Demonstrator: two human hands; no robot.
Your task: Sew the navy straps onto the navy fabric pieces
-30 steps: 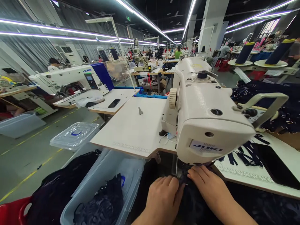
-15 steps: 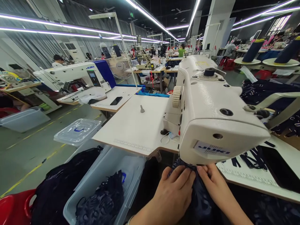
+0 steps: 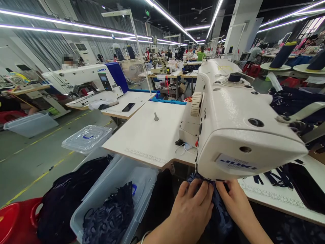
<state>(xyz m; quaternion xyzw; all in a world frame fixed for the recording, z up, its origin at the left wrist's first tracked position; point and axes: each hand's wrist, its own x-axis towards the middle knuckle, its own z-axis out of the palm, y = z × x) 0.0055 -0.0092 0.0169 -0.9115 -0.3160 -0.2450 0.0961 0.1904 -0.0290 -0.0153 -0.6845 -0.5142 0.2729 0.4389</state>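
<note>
A white sewing machine (image 3: 243,135) stands right in front of me, its head covering the needle area. Just under its near end, my left hand (image 3: 191,206) is closed with bent fingers on dark navy fabric (image 3: 219,211). My right hand (image 3: 233,200) pinches the same fabric a little to the right, its fingertips partly tucked beneath the machine head. The fabric hangs down between both hands toward my lap. The needle and the spot where the cloth meets it are hidden by the machine.
A clear plastic bin (image 3: 114,203) with navy strap pieces stands at lower left, beside a dark fabric pile (image 3: 68,193) and a red stool (image 3: 20,220). On the right tabletop lie a black phone (image 3: 304,184) and dark straps (image 3: 275,178). Another sewing machine (image 3: 83,83) stands at left.
The view has shifted slightly, so the machine sits a bit further right and larger. Both hands remain on the navy fabric in nearly the same place beneath the machine head.
</note>
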